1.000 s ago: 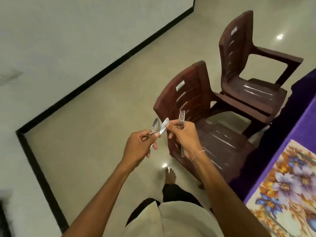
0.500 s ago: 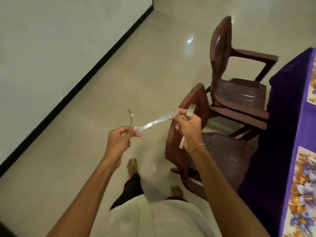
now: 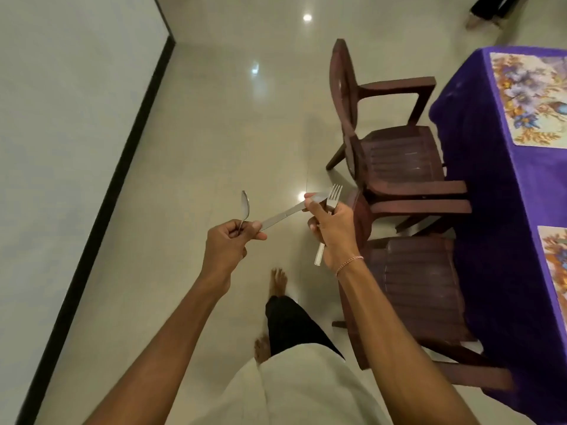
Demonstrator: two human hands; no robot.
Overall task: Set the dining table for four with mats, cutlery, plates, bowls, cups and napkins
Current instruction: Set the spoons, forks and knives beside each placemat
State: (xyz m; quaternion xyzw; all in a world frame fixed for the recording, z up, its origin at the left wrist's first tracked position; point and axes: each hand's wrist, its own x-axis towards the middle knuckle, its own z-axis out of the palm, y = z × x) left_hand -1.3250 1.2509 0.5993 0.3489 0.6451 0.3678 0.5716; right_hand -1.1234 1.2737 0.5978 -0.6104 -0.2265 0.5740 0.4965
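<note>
Item, 9 o'clock: white wall with black skirting [image 3: 101, 210]. Centre: the left hand [image 3: 228, 250], fingers curled round a steel spoon [image 3: 245, 205] with its bowl upward, thumb pinching one end of a flat steel knife [image 3: 282, 214]. Toward 3 o'clock: the right hand [image 3: 333, 231], fingertips pinching the knife's other end, remaining fingers curled round a fork [image 3: 334, 194], tines up. All cutlery is held in the air over glossy cream floor tiles [image 3: 214, 118]. 2 and 4 o'clock: far chair [image 3: 395, 161] and near chair [image 3: 414, 289], brown slatted plastic, standing against the purple-clothed table [image 3: 491, 179]. On it: floral far mat [image 3: 530, 96] and near mat [image 3: 555, 271].
</note>
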